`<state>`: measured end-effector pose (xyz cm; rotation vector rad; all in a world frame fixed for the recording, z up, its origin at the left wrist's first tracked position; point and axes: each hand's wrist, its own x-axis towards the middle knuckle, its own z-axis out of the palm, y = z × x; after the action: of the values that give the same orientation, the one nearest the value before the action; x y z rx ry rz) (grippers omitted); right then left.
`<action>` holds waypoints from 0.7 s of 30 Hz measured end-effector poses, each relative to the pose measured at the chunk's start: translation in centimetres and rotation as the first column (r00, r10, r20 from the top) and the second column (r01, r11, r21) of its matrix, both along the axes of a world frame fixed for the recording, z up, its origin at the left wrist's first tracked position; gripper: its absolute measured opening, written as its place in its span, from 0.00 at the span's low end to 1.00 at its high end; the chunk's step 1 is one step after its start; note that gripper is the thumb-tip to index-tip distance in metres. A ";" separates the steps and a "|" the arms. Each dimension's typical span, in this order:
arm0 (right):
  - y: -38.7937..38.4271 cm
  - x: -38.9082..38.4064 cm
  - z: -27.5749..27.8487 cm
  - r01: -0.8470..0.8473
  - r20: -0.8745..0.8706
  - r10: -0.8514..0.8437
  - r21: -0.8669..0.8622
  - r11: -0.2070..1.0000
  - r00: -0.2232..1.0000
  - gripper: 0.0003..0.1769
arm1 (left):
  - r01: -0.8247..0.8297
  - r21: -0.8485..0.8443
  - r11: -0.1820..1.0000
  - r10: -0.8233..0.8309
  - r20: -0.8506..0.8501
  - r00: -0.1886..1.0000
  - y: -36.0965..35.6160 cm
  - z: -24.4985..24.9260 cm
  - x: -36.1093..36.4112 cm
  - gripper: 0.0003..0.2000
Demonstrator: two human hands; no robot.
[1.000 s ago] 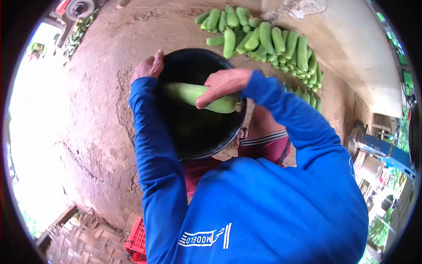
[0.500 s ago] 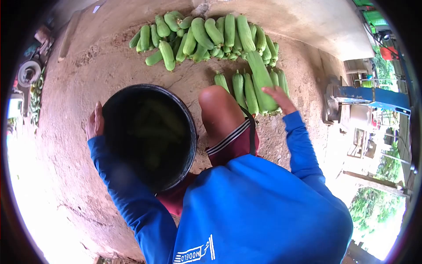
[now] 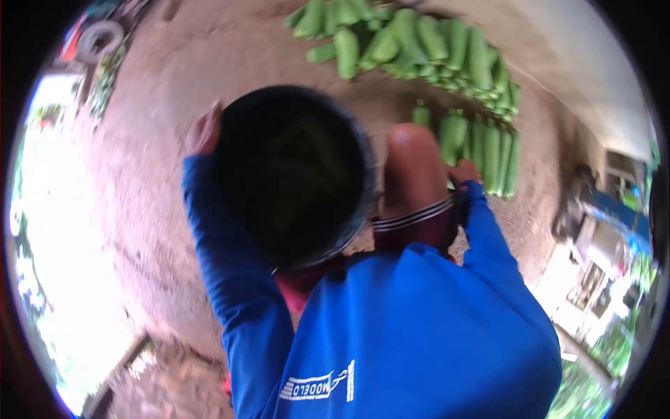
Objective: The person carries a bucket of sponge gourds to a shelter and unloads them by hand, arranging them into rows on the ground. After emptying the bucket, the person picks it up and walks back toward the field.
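Note:
A large black tub (image 3: 363, 188) stands before me, with dim green gourds (image 3: 307, 167) inside, hard to make out. My left hand (image 3: 204, 130) is closed on the tub's left rim. Beyond my bent knee, my right hand (image 3: 463, 172) is at the near end of a row of long green gourds (image 3: 491, 157); its fingers are partly hidden and blurred, and I cannot make out what it holds, if anything. A bigger pile of green gourds (image 3: 405, 42) lies farther off.
A pale wall (image 3: 565, 63) rises behind the gourds at the upper right. A wheel-like ring (image 3: 100, 42) lies at the upper left. A blue object (image 3: 621, 213) is at the right edge. Rough earthen floor (image 3: 150, 188) surrounds the tub.
The view has shifted, so everything appears farther right. My right hand has moved off the large gourd on top of the row, closer to my knee. My left hand stays at the rim.

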<state>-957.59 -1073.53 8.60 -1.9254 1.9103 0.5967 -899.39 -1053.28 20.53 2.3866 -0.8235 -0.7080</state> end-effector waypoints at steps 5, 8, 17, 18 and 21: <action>-3.7 -1.0 0.6 -0.186 0.280 0.274 -0.303 0.935 0.920 0.28 | -0.020 -0.082 0.996 0.009 -0.132 0.991 -0.3 2.0 -1.3 0.36; -2.7 6.9 10.8 -0.075 0.614 0.176 -0.187 0.979 0.770 0.19 | -0.024 -0.134 0.991 -0.010 -0.251 0.968 -0.4 1.5 -0.6 0.37; 8.0 28.6 25.1 -0.724 0.758 0.639 -0.368 0.584 0.130 0.13 | 0.014 -0.131 0.991 -0.028 -0.103 0.994 -0.5 2.4 -1.5 0.39; 8.3 30.2 23.5 -0.828 0.693 0.717 -0.358 0.431 0.074 0.17 | -0.003 -0.108 0.994 -0.004 -0.071 0.997 -0.5 2.9 -1.9 0.39; 9.9 35.4 19.0 -0.953 0.416 0.857 0.116 0.281 0.303 0.28 | -0.001 -0.057 0.998 -0.002 -0.049 0.999 -0.6 3.7 -2.2 0.38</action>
<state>-922.15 -1063.64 27.61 -2.5362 0.2206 0.8081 -901.56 -1053.88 24.24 2.3096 -0.8129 -0.7304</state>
